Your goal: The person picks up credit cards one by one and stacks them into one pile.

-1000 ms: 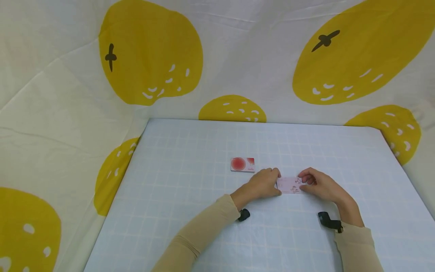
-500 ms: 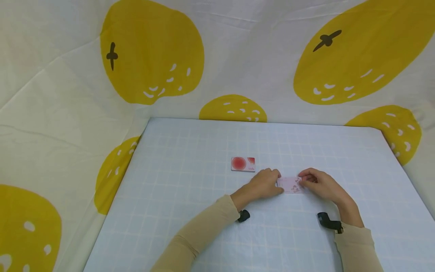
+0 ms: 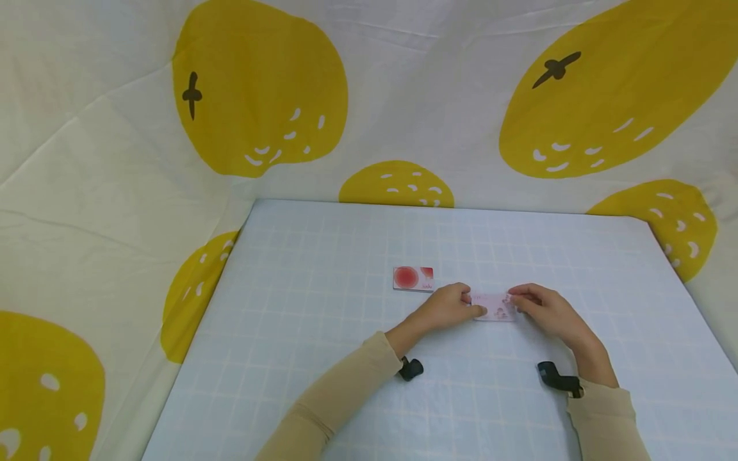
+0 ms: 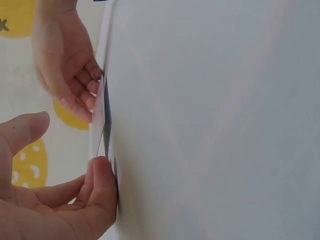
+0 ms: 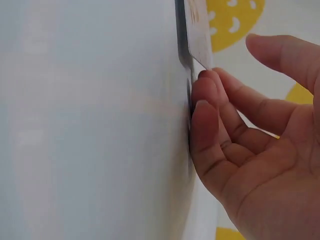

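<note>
A pink-and-white card (image 3: 494,304) with a small darker print spans the gap between both hands. In the left wrist view the card (image 4: 98,112) is seen nearly edge-on, a little above the table with a dark shadow beside it. Curled fingers of the left hand (image 3: 446,306) hold its left end, while the thumb appears apart from it in the left wrist view. At the right end, the right hand (image 3: 544,310) holds the card's edge with bent fingers; its thumb stands away in the right wrist view. Exact contact is partly hidden by the fingers.
A white card with a red circle (image 3: 412,278), thick enough to be a stack or thin box, lies beyond the left hand. The table (image 3: 323,288) wears a pale checked cloth. A fruit-patterned curtain (image 3: 421,102) hangs behind and at the sides.
The pink card has shifted slightly away from the person, with both hands on it. The left thumb has moved farther over the card's near edge. The red-circle card stays in place.
</note>
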Action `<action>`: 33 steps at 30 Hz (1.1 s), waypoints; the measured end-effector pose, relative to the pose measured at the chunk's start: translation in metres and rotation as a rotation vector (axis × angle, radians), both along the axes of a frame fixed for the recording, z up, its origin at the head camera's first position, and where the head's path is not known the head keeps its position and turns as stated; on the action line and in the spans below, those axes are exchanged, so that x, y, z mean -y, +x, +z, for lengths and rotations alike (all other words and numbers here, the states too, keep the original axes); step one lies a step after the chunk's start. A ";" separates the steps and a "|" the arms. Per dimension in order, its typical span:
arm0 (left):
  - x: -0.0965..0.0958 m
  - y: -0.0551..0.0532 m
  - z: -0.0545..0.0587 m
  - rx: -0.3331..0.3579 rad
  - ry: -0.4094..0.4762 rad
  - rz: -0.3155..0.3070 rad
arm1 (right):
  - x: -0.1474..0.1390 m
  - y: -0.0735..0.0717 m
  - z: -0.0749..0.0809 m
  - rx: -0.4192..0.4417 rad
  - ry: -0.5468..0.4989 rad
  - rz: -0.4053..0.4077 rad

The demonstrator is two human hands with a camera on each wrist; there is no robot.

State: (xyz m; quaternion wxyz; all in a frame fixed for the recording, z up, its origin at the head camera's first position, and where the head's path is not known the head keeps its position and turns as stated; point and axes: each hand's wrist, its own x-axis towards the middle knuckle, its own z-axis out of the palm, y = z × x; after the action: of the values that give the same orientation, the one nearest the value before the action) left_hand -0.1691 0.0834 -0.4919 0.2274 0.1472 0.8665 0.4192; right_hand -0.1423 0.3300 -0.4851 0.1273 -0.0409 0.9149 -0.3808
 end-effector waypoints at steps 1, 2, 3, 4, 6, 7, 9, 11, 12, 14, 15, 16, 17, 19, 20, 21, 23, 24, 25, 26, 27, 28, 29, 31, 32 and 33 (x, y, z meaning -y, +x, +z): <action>0.000 0.000 -0.001 0.018 0.023 0.018 | 0.000 0.000 0.001 0.013 -0.019 -0.010; 0.000 0.000 -0.001 0.034 0.045 0.033 | 0.001 0.000 0.001 0.026 -0.042 -0.021; 0.001 -0.001 -0.003 0.043 0.065 0.043 | 0.001 0.000 0.002 0.037 -0.063 -0.033; 0.001 -0.001 -0.004 0.050 0.082 0.055 | 0.002 0.000 0.003 0.048 -0.085 -0.045; 0.001 -0.001 -0.006 0.062 0.117 0.077 | 0.003 0.000 0.004 0.061 -0.121 -0.068; 0.001 -0.001 -0.006 0.069 0.133 0.087 | 0.004 0.000 0.004 0.064 -0.130 -0.079; 0.001 0.000 -0.007 0.082 0.161 0.104 | 0.005 -0.001 0.004 0.070 -0.150 -0.098; 0.002 0.000 -0.007 0.098 0.186 0.120 | 0.006 -0.002 0.003 0.071 -0.175 -0.113; 0.002 0.001 -0.006 0.104 0.195 0.127 | 0.007 -0.002 0.003 0.070 -0.190 -0.119; 0.004 0.002 -0.006 0.105 0.217 0.135 | 0.008 -0.003 0.001 0.069 -0.218 -0.127; 0.005 0.002 -0.006 0.101 0.229 0.139 | 0.009 -0.004 0.000 0.068 -0.234 -0.129; 0.006 0.002 -0.005 0.095 0.236 0.141 | 0.010 -0.004 0.000 0.068 -0.244 -0.130; 0.008 0.002 -0.005 0.087 0.243 0.144 | 0.011 -0.004 -0.001 0.071 -0.256 -0.129; 0.011 0.002 -0.005 0.065 0.252 0.141 | 0.013 -0.005 -0.001 0.077 -0.277 -0.124; 0.013 0.001 -0.004 0.057 0.254 0.142 | 0.014 -0.005 0.000 0.079 -0.290 -0.122; 0.016 0.001 -0.003 0.049 0.251 0.142 | 0.015 -0.005 0.000 0.078 -0.299 -0.118; 0.021 0.001 -0.002 0.040 0.249 0.142 | 0.019 -0.005 0.003 0.070 -0.320 -0.113; 0.024 0.000 -0.001 0.036 0.248 0.143 | 0.021 -0.006 0.004 0.063 -0.329 -0.113; 0.027 0.000 0.001 0.038 0.251 0.146 | 0.023 -0.006 0.005 0.058 -0.345 -0.113; 0.030 0.000 0.002 0.040 0.253 0.150 | 0.026 -0.007 0.006 0.055 -0.366 -0.113; 0.034 -0.001 0.003 0.040 0.255 0.154 | 0.030 -0.008 0.007 0.051 -0.384 -0.109; 0.037 -0.002 0.004 0.043 0.266 0.157 | 0.033 -0.009 0.008 0.053 -0.403 -0.108; 0.041 -0.003 0.005 0.043 0.271 0.160 | 0.036 -0.010 0.008 0.054 -0.419 -0.106; 0.049 -0.005 0.006 0.046 0.284 0.166 | 0.044 -0.013 0.009 0.057 -0.455 -0.098; 0.053 -0.006 0.006 0.040 0.288 0.168 | 0.048 -0.015 0.009 0.057 -0.461 -0.093; 0.058 -0.007 0.007 0.036 0.294 0.170 | 0.052 -0.016 0.010 0.057 -0.467 -0.090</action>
State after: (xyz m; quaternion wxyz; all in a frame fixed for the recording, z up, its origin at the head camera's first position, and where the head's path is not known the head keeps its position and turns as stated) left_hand -0.1764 0.0255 -0.4852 0.1828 0.0976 0.8011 0.5615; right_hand -0.1585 0.2779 -0.4754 0.1233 -0.0177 0.7989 -0.5884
